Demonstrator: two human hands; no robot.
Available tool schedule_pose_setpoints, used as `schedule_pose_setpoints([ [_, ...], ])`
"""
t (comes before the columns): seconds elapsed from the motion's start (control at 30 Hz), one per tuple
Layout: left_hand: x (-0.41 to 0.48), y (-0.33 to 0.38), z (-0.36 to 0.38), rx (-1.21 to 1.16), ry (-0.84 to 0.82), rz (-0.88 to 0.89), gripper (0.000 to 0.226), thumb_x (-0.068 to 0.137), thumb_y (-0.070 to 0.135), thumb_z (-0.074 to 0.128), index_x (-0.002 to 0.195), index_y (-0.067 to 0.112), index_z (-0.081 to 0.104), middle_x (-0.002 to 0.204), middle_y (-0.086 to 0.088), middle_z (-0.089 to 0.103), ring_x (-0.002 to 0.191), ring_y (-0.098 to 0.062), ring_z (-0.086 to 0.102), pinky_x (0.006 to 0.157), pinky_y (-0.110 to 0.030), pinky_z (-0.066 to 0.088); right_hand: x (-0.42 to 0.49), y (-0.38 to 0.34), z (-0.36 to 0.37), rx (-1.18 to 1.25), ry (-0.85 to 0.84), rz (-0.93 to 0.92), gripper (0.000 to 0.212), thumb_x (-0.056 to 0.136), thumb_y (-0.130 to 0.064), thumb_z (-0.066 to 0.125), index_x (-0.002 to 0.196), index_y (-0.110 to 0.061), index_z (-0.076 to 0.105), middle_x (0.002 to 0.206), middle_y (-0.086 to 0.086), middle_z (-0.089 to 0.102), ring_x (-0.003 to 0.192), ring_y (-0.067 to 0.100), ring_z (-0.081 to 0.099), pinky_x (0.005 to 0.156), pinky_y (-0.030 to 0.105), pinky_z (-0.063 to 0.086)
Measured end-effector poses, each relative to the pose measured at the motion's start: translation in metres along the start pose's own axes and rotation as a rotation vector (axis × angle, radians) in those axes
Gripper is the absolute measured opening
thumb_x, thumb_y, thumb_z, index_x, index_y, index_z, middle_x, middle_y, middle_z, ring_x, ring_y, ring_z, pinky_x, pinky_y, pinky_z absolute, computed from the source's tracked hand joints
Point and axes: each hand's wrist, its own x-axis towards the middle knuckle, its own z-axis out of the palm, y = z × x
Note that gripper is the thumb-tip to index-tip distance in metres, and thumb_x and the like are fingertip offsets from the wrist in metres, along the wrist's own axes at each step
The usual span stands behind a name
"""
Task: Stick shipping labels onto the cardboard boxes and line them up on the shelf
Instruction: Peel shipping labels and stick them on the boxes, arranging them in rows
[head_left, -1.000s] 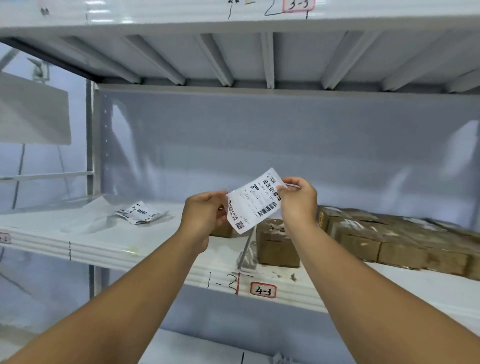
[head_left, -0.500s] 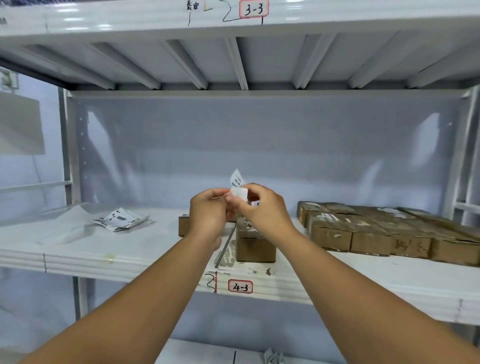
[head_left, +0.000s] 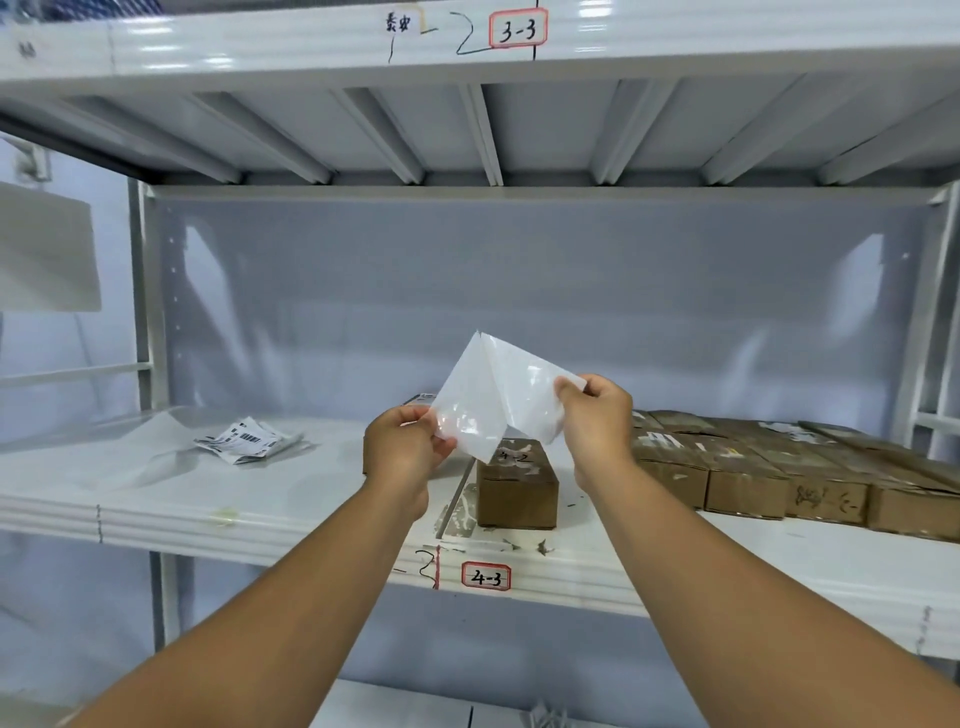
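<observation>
Since half a second ago the bunched shipping label (head_left: 470, 410) has opened into a tent. My left hand (head_left: 408, 447) pinches one leaf and my right hand (head_left: 595, 415) pinches the other, peeling sticker from backing above the lone cardboard box (head_left: 517, 488) on the shelf (head_left: 260, 499). Which leaf is adhesive I cannot tell. Pulling too fast could tear it, or let the sticky face curl back and cling to itself.

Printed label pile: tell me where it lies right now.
Head view: the label pile lies on the left part of the shelf, left of the left hand, far from the boxes.
</observation>
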Motion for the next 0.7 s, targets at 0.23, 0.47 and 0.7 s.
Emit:
schedule_pose_setpoints([
  [0.23, 0.034, -0.019, -0.041, 0.035, 0.133, 0.008, 0.015, 0.087, -0.008, 0.053, 0.082, 0.005, 0.057, 0.105, -0.019, 0.059, 0.079, -0.028, 0.060, 0.063, -0.021, 0.055, 0.009, 0.005, -0.007, -0.027, 0.165, -0.041, 0.020, 0.095, -0.019, 0.049, 0.079, -0.011, 0.057, 0.068, -0.001, 0.051, 0.064, 0.019, 0.046, 0.053, 0.027, 0.036],
  [0.47, 0.054, -0.029, -0.075, 0.138, 0.166, 0.074, 0.015, 0.089, 0.008, 0.052, 0.080, 0.020, 0.054, 0.091, -0.006, 0.063, 0.078, -0.023, 0.069, 0.067, -0.023, 0.045, -0.002, -0.008, 0.017, -0.053, 0.172, -0.181, 0.021, 0.097, -0.023, 0.049, 0.103, -0.014, 0.067, 0.090, 0.002, 0.062, 0.072, 0.021, 0.059, 0.062, 0.026, 0.053],
  [0.7, 0.060, -0.013, -0.104, 0.681, 0.247, 0.589, 0.012, 0.096, 0.008, 0.040, 0.099, 0.006, 0.051, 0.083, -0.009, 0.059, 0.078, -0.026, 0.051, 0.067, -0.028, 0.033, -0.036, -0.008, 0.074, -0.295, -0.249, -0.389, 0.021, 0.092, -0.024, 0.053, 0.103, -0.024, 0.071, 0.095, -0.001, 0.072, 0.092, 0.015, 0.063, 0.081, 0.028, 0.049],
])
